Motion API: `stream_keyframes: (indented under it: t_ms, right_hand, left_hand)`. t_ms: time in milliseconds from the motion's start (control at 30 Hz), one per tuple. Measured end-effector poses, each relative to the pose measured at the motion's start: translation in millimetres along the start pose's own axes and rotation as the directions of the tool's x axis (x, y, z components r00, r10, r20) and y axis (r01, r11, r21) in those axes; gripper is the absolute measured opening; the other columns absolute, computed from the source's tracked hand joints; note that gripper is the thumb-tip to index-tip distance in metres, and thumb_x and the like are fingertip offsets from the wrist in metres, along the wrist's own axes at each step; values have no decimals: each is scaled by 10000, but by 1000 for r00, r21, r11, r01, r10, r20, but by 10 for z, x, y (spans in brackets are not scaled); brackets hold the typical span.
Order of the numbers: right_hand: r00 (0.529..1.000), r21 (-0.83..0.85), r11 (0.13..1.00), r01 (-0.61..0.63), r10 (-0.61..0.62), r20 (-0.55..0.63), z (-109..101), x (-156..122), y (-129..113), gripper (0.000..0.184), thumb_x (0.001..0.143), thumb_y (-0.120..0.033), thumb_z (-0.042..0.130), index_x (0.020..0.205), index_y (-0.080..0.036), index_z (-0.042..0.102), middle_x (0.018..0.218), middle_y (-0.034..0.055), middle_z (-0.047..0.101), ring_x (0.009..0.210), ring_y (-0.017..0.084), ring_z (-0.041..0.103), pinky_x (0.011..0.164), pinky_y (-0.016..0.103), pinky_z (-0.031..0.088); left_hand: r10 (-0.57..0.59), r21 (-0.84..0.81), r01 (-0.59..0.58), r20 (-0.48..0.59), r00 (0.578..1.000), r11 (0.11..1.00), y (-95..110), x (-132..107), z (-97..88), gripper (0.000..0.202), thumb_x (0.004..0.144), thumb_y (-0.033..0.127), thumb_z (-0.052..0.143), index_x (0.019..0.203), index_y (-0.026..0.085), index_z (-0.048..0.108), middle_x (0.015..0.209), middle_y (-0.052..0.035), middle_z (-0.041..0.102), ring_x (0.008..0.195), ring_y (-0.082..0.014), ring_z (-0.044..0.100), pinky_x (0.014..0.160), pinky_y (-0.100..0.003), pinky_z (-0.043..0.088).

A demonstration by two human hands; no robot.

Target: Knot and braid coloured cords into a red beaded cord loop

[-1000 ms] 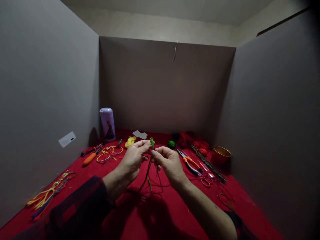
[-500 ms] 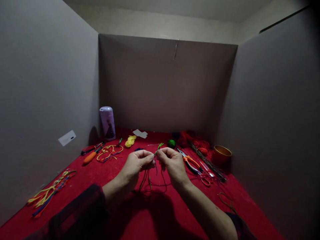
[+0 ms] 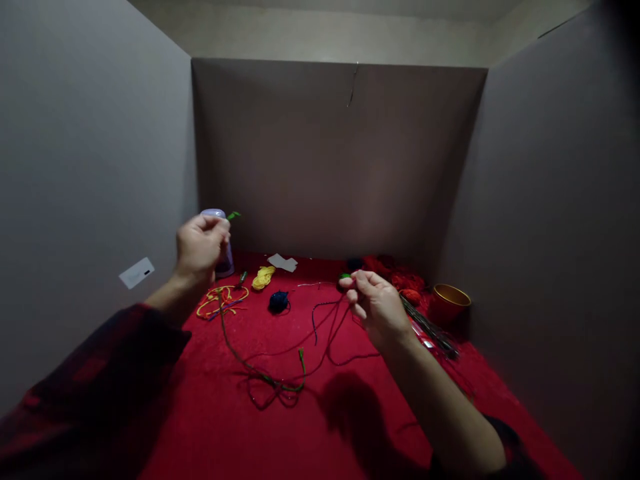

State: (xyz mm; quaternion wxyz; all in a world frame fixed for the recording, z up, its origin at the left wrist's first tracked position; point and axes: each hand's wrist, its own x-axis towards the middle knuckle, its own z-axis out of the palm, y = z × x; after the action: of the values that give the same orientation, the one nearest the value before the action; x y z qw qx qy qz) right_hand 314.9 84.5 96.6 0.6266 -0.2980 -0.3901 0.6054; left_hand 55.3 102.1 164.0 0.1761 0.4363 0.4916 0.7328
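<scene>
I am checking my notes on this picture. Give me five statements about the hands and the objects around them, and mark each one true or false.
1. The left hand pinches a green cord. True.
2. The two hands touch each other. False: the right hand is well apart from the left.
3. A dark blue yarn ball lies on the red surface. True.
4. The purple bottle stands at the right of the picture. False: the purple bottle is at the left, partly hidden by the left hand.
5. The bowl has a gold-coloured rim. True.
</scene>
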Motion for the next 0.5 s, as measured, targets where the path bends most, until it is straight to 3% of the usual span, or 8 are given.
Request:
stream_keyframes:
  t_ms: [67, 133, 233, 300, 367, 400, 500]
  right_hand:
    - [1000, 54, 998, 15, -14, -8, -32, 19, -91, 325, 611, -320, 752, 748, -162, 503, 637, -22, 547, 466, 54, 426, 354, 143, 254]
    - [999, 84, 996, 29, -30, 11, -42, 15, -147, 310, 623, -294, 744, 755, -164, 495, 611, -47, 492, 461, 44, 406, 367, 139, 259]
    - [999, 96, 995, 22, -27, 47, -24, -16, -170, 278, 662, -283, 712, 785, -169, 491, 600, -60, 445, 453, 40, 374, 378, 142, 244]
    - [998, 92, 996, 9, -16, 67, -4, -38, -160, 255, 686, -287, 692, 796, -166, 496, 599, -59, 429, 457, 42, 365, 385, 146, 237]
    - [996, 88, 996, -8, 1, 88, 14, -55, -145, 236, 703, -288, 677, 801, -161, 505, 606, -53, 428, 468, 45, 365, 393, 150, 237]
    - [995, 87, 996, -18, 10, 96, 19, -60, -140, 228, 709, -287, 672, 803, -158, 509, 609, -49, 430, 474, 46, 366, 397, 151, 241]
    - [996, 76, 997, -16, 9, 86, 14, -54, -149, 210, 727, -288, 661, 804, -148, 525, 607, -47, 413, 479, 44, 353, 400, 148, 245]
  left_hand:
    - [113, 73, -109, -56, 992, 991, 67, 192, -28, 45, 769, 143, 549, 791, 104, 540, 503, 79, 458, 410, -15, 397, 441, -140, 286]
    - [208, 140, -204, -15, 978, 969, 57, 322, 4, 114, 813, 187, 523, 856, 83, 539, 571, 74, 471, 496, -11, 437, 530, -150, 326]
    - [264, 261, -297, 152, 952, 919, -64, 307, 206, 91, 794, 181, 551, 812, 93, 571, 617, 45, 509, 578, -50, 461, 581, -186, 356]
    - [216, 314, -326, 338, 916, 892, -154, 85, 415, 35, 708, 125, 632, 721, 118, 600, 662, 9, 559, 645, -91, 486, 619, -213, 372]
    - [121, 214, -276, 542, 831, 937, -211, -302, 614, 57, 699, 167, 660, 737, 144, 624, 758, -28, 602, 730, -131, 522, 664, -237, 389]
    - [39, 139, -165, 640, 767, 976, -225, -528, 688, 91, 761, 237, 610, 792, 152, 625, 761, -38, 609, 725, -140, 537, 664, -251, 398]
    - [-157, 39, 245, 860, 485, 969, -220, -1116, 753, 256, 828, 393, 527, 870, 146, 577, 731, -40, 600, 637, -127, 547, 606, -259, 404]
